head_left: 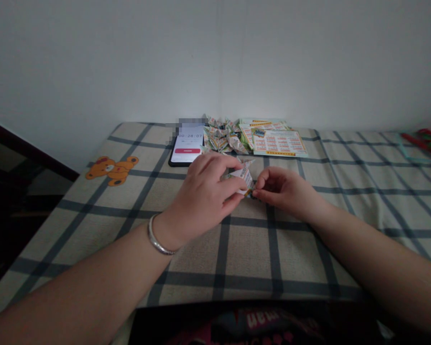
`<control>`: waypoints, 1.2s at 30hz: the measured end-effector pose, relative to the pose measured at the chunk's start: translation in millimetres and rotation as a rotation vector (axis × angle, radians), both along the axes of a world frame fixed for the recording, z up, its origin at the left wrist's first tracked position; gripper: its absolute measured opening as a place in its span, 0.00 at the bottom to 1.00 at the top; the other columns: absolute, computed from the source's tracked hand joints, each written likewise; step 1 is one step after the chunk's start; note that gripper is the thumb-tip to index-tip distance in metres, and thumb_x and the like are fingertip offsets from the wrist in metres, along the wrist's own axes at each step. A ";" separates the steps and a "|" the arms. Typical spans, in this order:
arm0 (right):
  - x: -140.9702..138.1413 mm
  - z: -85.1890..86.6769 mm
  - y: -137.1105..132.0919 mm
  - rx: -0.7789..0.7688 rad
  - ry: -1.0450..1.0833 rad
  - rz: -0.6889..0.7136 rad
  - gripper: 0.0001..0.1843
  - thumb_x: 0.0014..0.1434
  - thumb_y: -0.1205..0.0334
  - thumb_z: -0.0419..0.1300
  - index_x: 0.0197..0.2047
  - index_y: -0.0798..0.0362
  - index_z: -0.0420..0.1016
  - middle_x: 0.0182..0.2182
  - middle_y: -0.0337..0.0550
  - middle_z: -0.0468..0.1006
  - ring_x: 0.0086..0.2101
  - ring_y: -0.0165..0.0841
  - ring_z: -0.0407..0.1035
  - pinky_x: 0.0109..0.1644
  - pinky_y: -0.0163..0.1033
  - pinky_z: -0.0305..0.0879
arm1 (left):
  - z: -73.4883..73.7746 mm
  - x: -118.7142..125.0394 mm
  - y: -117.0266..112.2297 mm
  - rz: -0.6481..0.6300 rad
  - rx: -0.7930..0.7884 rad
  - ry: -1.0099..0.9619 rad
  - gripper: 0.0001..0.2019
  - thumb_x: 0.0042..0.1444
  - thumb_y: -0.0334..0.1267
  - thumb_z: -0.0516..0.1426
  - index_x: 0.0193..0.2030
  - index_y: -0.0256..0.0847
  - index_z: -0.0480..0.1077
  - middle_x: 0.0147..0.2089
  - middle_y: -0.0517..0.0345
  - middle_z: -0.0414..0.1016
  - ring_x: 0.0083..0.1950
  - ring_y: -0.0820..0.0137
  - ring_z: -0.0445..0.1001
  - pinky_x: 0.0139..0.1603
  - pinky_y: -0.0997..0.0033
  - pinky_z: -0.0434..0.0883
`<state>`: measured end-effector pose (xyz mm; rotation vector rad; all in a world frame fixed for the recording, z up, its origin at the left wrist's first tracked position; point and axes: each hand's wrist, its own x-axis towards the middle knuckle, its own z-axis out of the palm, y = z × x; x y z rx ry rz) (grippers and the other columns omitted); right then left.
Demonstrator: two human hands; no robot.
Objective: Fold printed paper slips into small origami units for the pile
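A small folded paper piece (pixel 244 176), printed and pointed at the top, is between my two hands over the checked tablecloth. My left hand (pixel 211 187), with a silver bangle at the wrist, grips it from the left, fingers bent over its side. At the paper's lower right corner, my right hand (pixel 278 189) pinches the edge between thumb and forefinger. Part of the paper is hidden behind the left fingers. Just beyond it lies a heap of folded paper pieces (pixel 221 136), with flat printed calendar sheets (pixel 280 142) to their right.
A phone (pixel 187 143) showing a running timer lies left of the heap. An orange bear picture (pixel 112 170) is on the tablecloth (pixel 187 268) at left. Red and green items (pixel 429 143) sit at the far right. A white wall (pixel 215 57) stands behind the table.
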<state>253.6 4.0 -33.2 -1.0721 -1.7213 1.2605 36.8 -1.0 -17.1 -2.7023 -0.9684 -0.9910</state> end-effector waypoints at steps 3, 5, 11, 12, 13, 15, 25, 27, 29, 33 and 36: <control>-1.7 2.7 0.1 -0.060 0.074 -0.021 0.12 0.50 0.63 0.67 0.32 0.51 0.66 0.25 0.32 0.70 0.23 0.24 0.64 0.26 0.31 0.60 | -1.9 0.3 2.3 -0.036 0.018 0.026 0.04 0.57 0.36 0.61 0.39 0.44 0.74 0.50 0.54 0.71 0.55 0.61 0.66 0.60 0.54 0.62; -2.4 4.1 -0.3 -0.097 0.088 -0.020 0.13 0.50 0.61 0.68 0.32 0.52 0.66 0.25 0.32 0.70 0.24 0.23 0.64 0.25 0.30 0.61 | -3.6 0.7 5.3 -0.040 0.031 0.034 0.04 0.56 0.36 0.61 0.39 0.44 0.74 0.47 0.55 0.72 0.52 0.61 0.66 0.57 0.55 0.64; -3.5 4.5 -0.7 -0.156 0.086 0.032 0.13 0.51 0.58 0.68 0.33 0.52 0.68 0.24 0.32 0.69 0.23 0.23 0.63 0.24 0.30 0.61 | -4.7 3.0 8.7 -0.039 0.065 0.066 0.01 0.58 0.35 0.60 0.36 0.42 0.73 0.39 0.58 0.74 0.46 0.64 0.67 0.52 0.59 0.63; -3.6 4.6 -0.9 -0.149 0.081 0.032 0.13 0.51 0.58 0.68 0.33 0.52 0.69 0.24 0.33 0.70 0.23 0.24 0.63 0.24 0.30 0.61 | -4.5 3.2 8.1 -0.037 0.068 0.068 0.01 0.58 0.35 0.60 0.36 0.43 0.73 0.38 0.59 0.74 0.46 0.64 0.67 0.51 0.59 0.63; -3.7 4.9 -1.3 -0.138 0.077 0.031 0.12 0.51 0.58 0.68 0.33 0.52 0.69 0.24 0.33 0.70 0.23 0.24 0.63 0.24 0.30 0.61 | -4.2 3.3 7.4 -0.032 0.069 0.067 0.01 0.58 0.35 0.60 0.36 0.43 0.73 0.38 0.60 0.74 0.45 0.64 0.67 0.50 0.60 0.63; -3.6 5.9 -2.1 -0.109 0.075 0.025 0.11 0.53 0.57 0.66 0.32 0.52 0.70 0.24 0.34 0.71 0.23 0.24 0.63 0.24 0.30 0.62 | -3.8 3.3 6.4 -0.020 0.071 0.058 0.00 0.57 0.35 0.61 0.36 0.43 0.73 0.38 0.60 0.75 0.44 0.65 0.68 0.48 0.61 0.63; 2.2 6.7 -6.6 0.318 -0.145 0.029 0.09 0.56 0.72 0.57 0.40 0.54 0.74 0.31 0.38 0.75 0.28 0.25 0.69 0.30 0.31 0.66 | -5.4 1.7 11.0 -0.013 0.014 -0.022 0.02 0.59 0.32 0.58 0.35 0.42 0.72 0.36 0.61 0.75 0.42 0.65 0.70 0.45 0.63 0.65; 2.4 7.0 -7.9 0.447 -0.223 0.035 0.09 0.56 0.72 0.59 0.40 0.54 0.74 0.32 0.39 0.74 0.28 0.25 0.68 0.30 0.31 0.66 | -6.4 1.6 11.9 -0.029 0.002 -0.030 0.02 0.58 0.31 0.58 0.34 0.41 0.72 0.36 0.60 0.74 0.41 0.66 0.70 0.45 0.64 0.65; 2.2 8.2 -8.9 0.555 -0.281 0.041 0.07 0.56 0.71 0.61 0.39 0.54 0.74 0.31 0.39 0.73 0.28 0.25 0.67 0.29 0.30 0.65 | -7.5 2.0 11.9 -0.063 -0.029 -0.055 0.03 0.58 0.29 0.58 0.34 0.39 0.71 0.36 0.59 0.73 0.41 0.67 0.70 0.43 0.66 0.66; 1.6 11.1 -9.4 0.712 -0.372 0.033 0.04 0.58 0.68 0.61 0.39 0.55 0.75 0.31 0.40 0.73 0.28 0.26 0.67 0.30 0.32 0.65 | -8.9 3.5 10.2 -0.075 -0.131 -0.075 0.03 0.57 0.28 0.58 0.34 0.38 0.71 0.35 0.58 0.71 0.39 0.69 0.70 0.39 0.70 0.67; 2.2 12.3 -9.8 0.795 -0.420 0.052 0.03 0.59 0.68 0.60 0.38 0.55 0.75 0.31 0.43 0.75 0.30 0.28 0.69 0.32 0.34 0.65 | -9.5 3.6 9.5 -0.072 -0.123 -0.062 0.03 0.56 0.27 0.59 0.35 0.38 0.71 0.35 0.59 0.71 0.40 0.69 0.70 0.40 0.70 0.67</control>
